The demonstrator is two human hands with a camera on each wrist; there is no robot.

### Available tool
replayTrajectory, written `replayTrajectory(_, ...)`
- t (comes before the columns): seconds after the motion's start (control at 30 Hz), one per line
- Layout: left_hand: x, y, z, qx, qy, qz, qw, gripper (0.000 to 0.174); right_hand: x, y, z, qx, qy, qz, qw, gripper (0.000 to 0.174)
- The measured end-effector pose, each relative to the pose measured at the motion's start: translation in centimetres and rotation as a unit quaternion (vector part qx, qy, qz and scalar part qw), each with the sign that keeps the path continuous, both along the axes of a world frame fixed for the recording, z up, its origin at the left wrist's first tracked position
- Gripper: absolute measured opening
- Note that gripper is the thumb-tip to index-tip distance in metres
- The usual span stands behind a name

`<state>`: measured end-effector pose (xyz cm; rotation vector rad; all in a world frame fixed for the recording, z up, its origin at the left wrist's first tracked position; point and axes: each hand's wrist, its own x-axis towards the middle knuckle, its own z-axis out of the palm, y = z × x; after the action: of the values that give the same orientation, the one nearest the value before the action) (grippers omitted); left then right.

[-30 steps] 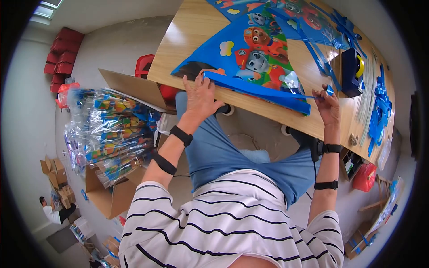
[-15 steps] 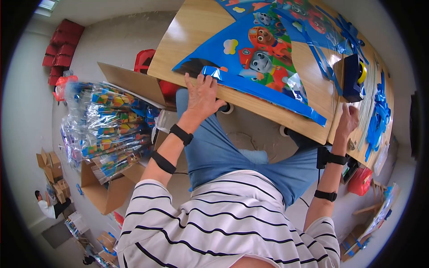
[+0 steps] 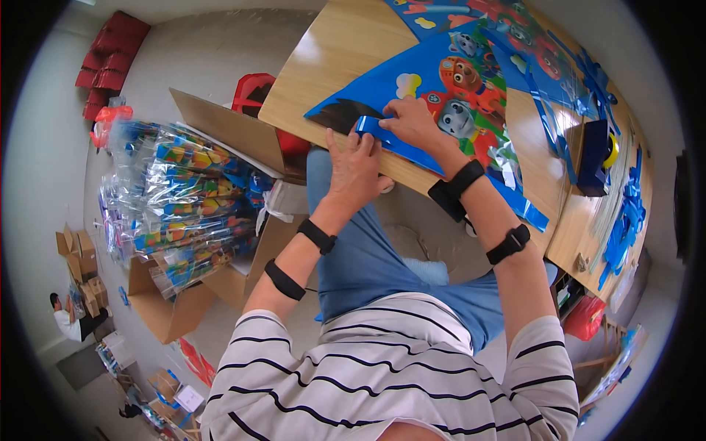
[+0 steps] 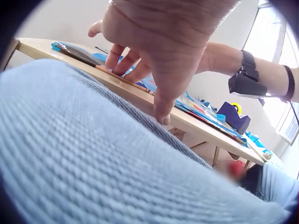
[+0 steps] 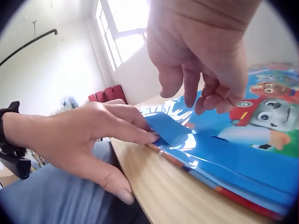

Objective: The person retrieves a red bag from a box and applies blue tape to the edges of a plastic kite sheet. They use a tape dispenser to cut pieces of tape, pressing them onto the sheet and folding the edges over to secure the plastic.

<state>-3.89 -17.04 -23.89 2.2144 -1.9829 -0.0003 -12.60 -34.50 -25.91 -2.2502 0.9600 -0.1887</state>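
A blue triangular kite sheet [image 3: 375, 77] printed with cartoon dogs lies at the table's near edge. Along that edge runs a shiny blue strip [image 3: 408, 153], its left end looped back over itself. My left hand [image 3: 355, 169] rests its fingertips on the strip near that loop, thumb spread over the table edge. In the right wrist view, the folded strip [image 5: 169, 128] passes beside the left index finger. My right hand [image 3: 419, 128] hovers over the sheet just right of the loop, fingers loosely bent, with nothing visible in them.
A dark blue tape dispenser [image 3: 593, 162] with a yellow roll stands on the right of the table [image 3: 312, 62]. Beyond it lie thin pale rods [image 3: 607, 213] and bunched blue ribbons [image 3: 625, 202]. At left, plastic-wrapped printed bundles [image 3: 191, 195] fill an open carton [image 3: 158, 312].
The right hand let go of the strip's right end, drew back toward the right, then swung left across the sheet to beside the left hand. The left hand stayed on the strip.
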Motion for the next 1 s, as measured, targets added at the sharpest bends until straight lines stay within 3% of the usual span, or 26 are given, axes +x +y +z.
replayTrajectory(0.17,0.2,-0.1,0.0,-0.009,0.032,-0.001,0.999,0.082,0.9,0.1,0.7,0.046,0.066,-0.011,0.997,0.027)
replayTrajectory(0.27,0.2,-0.1,0.1,-0.013,0.041,-0.004,0.999,0.082,0.5,0.3,0.5,0.018,0.033,-0.018,0.999,0.024)
replayTrajectory(0.37,0.2,-0.2,0.1,-0.018,0.039,-0.007,0.999,0.081,0.5,0.0,0.4,0.105,-0.020,-0.026,0.994,0.024)
replayTrajectory(0.47,0.2,-0.2,0.2,-0.022,0.032,-0.008,0.999,0.080,0.0,1.1,1.0,0.084,-0.037,-0.060,0.994,0.023)
replayTrajectory(0.7,0.3,-0.2,-0.3,0.006,0.040,-0.006,0.999,0.077,-1.5,3.7,0.6,-0.093,-0.022,-0.032,0.995,0.013)
replayTrajectory(0.87,0.2,-0.2,-0.2,0.003,0.033,-0.006,0.999,0.072,-2.4,5.0,-0.8,-0.283,-0.079,0.010,0.956,0.011)
replayTrajectory(1.0,0.3,-0.2,-0.3,0.010,0.039,-0.006,0.999,0.070,-2.7,5.4,-1.6,-0.335,-0.064,0.030,0.940,0.010)
